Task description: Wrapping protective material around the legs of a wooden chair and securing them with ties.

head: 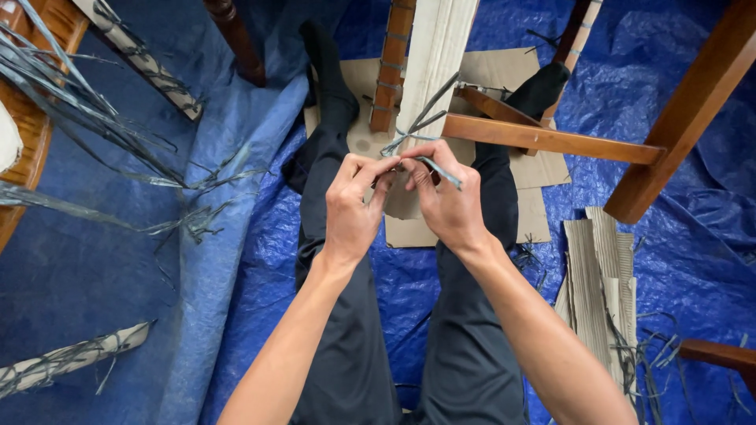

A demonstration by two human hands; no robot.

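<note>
Blue tarp [94,299] — hands' [352,206] [446,197] fingertips hiding strand [425,118] ends

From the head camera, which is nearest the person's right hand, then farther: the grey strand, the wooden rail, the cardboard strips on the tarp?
1. Grey strand: pinched in the right hand.
2. Wooden rail: just above, rightward.
3. Cardboard strips: lower right, on the tarp.

A single head-worn camera is looking almost straight down from the person's own eye level, facing forward along their outstretched legs [346,315] toward the feet. It is sitting close, with both hands [402,197] filling the middle of the frame, while the blue tarp [94,283] on the floor is spreading out to every edge.
</note>
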